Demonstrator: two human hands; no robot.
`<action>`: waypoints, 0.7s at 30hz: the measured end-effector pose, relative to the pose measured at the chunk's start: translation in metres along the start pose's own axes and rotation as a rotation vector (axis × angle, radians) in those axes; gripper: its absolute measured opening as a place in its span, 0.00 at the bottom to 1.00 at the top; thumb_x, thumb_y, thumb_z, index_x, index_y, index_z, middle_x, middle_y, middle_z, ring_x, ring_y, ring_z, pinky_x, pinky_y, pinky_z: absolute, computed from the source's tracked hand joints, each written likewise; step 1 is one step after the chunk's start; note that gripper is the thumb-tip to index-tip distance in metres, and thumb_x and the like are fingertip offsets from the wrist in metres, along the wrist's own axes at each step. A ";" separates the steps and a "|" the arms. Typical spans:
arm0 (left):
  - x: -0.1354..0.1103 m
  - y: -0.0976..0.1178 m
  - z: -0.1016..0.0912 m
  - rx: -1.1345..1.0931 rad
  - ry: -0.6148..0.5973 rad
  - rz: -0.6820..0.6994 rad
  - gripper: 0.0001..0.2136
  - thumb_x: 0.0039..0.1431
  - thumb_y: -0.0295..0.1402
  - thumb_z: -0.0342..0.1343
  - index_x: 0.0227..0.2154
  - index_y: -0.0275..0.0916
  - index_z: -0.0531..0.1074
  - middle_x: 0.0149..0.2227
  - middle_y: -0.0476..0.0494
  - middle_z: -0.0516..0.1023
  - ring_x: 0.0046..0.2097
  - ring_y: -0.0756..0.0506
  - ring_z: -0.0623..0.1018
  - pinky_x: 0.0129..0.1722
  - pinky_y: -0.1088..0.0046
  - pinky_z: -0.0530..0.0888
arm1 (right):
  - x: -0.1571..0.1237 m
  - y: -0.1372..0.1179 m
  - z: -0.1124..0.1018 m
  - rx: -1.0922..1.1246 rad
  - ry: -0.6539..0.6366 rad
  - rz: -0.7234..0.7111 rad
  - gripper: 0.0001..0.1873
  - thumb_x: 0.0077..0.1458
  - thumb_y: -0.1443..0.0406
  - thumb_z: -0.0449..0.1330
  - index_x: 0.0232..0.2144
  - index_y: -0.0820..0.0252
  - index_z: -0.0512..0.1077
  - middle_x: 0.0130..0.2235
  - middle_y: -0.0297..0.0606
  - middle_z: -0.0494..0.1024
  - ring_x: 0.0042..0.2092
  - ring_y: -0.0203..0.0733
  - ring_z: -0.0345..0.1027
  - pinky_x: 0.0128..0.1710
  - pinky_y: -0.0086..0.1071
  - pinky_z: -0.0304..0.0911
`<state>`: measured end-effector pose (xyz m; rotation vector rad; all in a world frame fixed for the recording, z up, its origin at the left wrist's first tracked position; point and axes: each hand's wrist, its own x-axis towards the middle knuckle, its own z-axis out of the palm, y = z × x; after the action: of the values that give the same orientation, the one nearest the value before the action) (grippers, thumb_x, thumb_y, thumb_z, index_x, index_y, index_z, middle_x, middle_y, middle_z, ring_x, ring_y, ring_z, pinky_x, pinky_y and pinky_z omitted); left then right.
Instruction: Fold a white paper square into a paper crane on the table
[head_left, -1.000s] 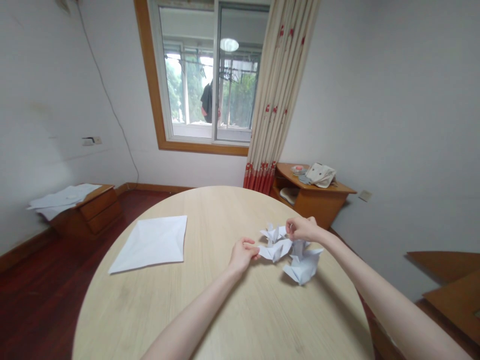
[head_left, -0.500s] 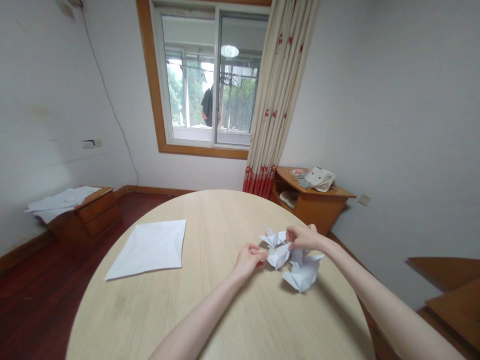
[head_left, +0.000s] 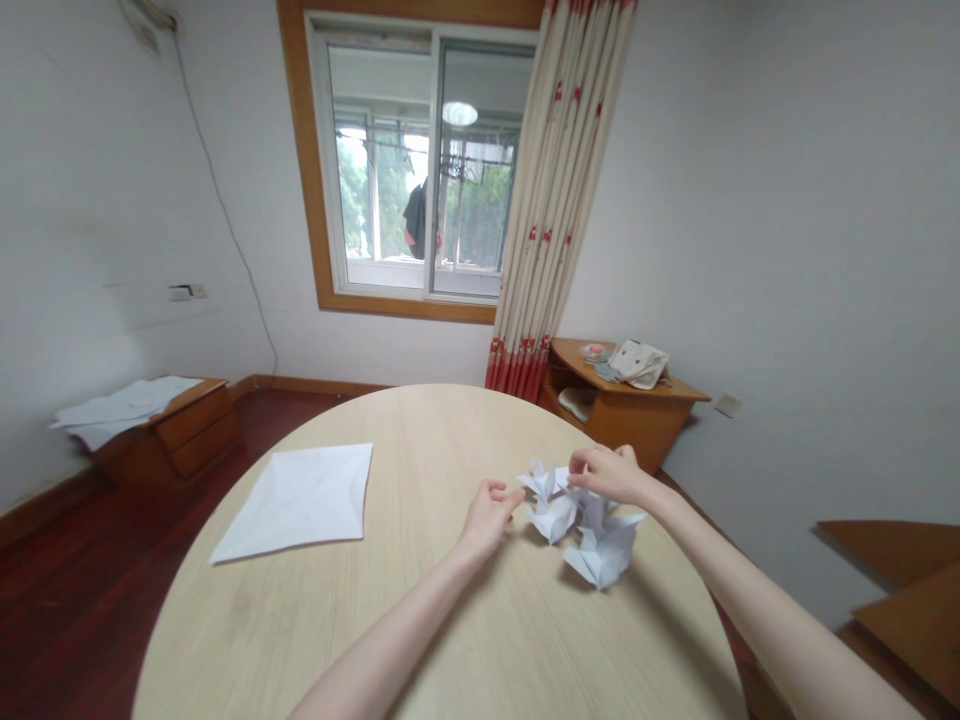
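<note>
Several folded white paper cranes are clustered on the right of the round table (head_left: 420, 600). The front crane (head_left: 601, 555) is nearest to me; a middle crane (head_left: 553, 520) lies behind it, to the left. My left hand (head_left: 487, 518) is just left of the middle crane, thumb and fingers apart, holding nothing. Over the back of the cluster, my right hand (head_left: 606, 474) has curled fingers closed at the edge of the rear crane (head_left: 544, 482). That hand partly hides the cranes beneath it.
A stack of square white paper (head_left: 304, 500) lies on the table's left. A corner cabinet (head_left: 637, 420) with a cloth bag (head_left: 637, 362) stands beyond the table at the right. A low drawer cabinet (head_left: 191, 430) holding papers is at the far left.
My left hand has drawn back a little to the left, away from the middle crane. The right hand has shifted slightly left over the cluster. The paper stack stays put.
</note>
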<state>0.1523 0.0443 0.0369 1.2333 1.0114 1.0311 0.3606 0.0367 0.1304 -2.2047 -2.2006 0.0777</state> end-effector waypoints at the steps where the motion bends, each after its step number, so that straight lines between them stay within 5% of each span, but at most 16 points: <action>1: -0.001 0.003 -0.003 0.019 0.024 0.030 0.11 0.56 0.35 0.59 0.37 0.36 0.65 0.32 0.46 0.74 0.30 0.49 0.74 0.31 0.76 0.68 | -0.003 -0.003 -0.003 -0.003 0.033 -0.004 0.10 0.53 0.61 0.54 0.32 0.57 0.74 0.41 0.43 0.79 0.47 0.53 0.66 0.47 0.46 0.49; 7: -0.022 0.030 -0.040 0.146 0.141 0.251 0.11 0.58 0.33 0.56 0.44 0.38 0.67 0.42 0.41 0.75 0.42 0.45 0.74 0.45 0.71 0.68 | -0.038 -0.034 -0.010 0.035 0.242 -0.070 0.15 0.61 0.58 0.48 0.42 0.53 0.72 0.51 0.43 0.75 0.54 0.54 0.61 0.49 0.48 0.49; 13: -0.086 0.047 -0.095 0.605 0.176 0.575 0.16 0.61 0.37 0.50 0.52 0.43 0.67 0.53 0.40 0.73 0.55 0.39 0.70 0.57 0.55 0.63 | -0.097 -0.073 0.028 0.370 0.527 -0.246 0.17 0.62 0.54 0.48 0.47 0.49 0.71 0.53 0.39 0.73 0.56 0.51 0.64 0.53 0.46 0.57; 17: -0.134 0.031 -0.121 0.892 0.191 0.619 0.19 0.64 0.37 0.48 0.57 0.47 0.65 0.59 0.42 0.68 0.59 0.38 0.68 0.56 0.52 0.66 | -0.133 -0.090 0.071 0.407 0.557 -0.263 0.18 0.63 0.54 0.49 0.51 0.45 0.70 0.57 0.36 0.71 0.57 0.51 0.65 0.53 0.44 0.63; 21: -0.171 -0.006 -0.135 1.105 0.160 0.615 0.22 0.64 0.35 0.48 0.60 0.54 0.62 0.62 0.45 0.64 0.60 0.37 0.68 0.55 0.52 0.69 | -0.160 -0.097 0.118 0.328 0.459 -0.332 0.25 0.62 0.55 0.52 0.61 0.40 0.60 0.60 0.34 0.67 0.58 0.52 0.65 0.51 0.44 0.67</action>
<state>-0.0186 -0.0902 0.0281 2.5059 1.4360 1.0374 0.2576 -0.1250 0.0207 -1.4898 -2.0745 -0.0649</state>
